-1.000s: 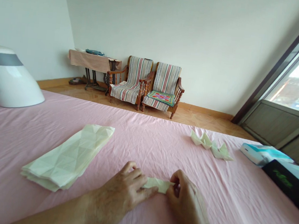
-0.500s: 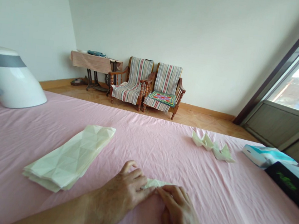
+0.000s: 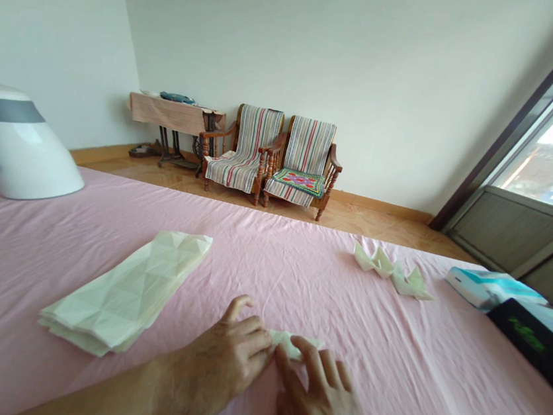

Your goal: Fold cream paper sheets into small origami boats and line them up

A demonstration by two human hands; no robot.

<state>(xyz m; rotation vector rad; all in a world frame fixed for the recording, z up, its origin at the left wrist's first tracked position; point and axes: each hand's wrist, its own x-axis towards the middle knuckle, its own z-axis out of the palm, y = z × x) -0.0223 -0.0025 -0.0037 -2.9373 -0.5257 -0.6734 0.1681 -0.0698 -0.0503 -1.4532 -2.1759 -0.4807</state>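
Observation:
A small strip of folded pale-green paper (image 3: 311,345) lies on the pink cloth, partly covered by my fingers. My left hand (image 3: 226,358) has its left end gripped between curled fingers and thumb, with the index finger raised. Over the near side of the strip, my right hand (image 3: 322,396) rests with fingers stretched out and slightly apart, their tips touching the paper. To the left lies a stack of creased pale-green paper sheets (image 3: 130,291). Two folded paper shapes (image 3: 392,270) with pointed corners stand touching each other at the far right.
A white and grey jug (image 3: 33,153) stands at the left on the pink cloth (image 3: 262,246). A blue and white packet (image 3: 489,288) and a black box (image 3: 531,340) lie at the right edge. Two wooden armchairs (image 3: 300,153) are beyond the cloth's far edge.
My right hand's fingers have spread and shifted left over the paper strip, where they were bunched at its near edge. My left hand stays nearly in place.

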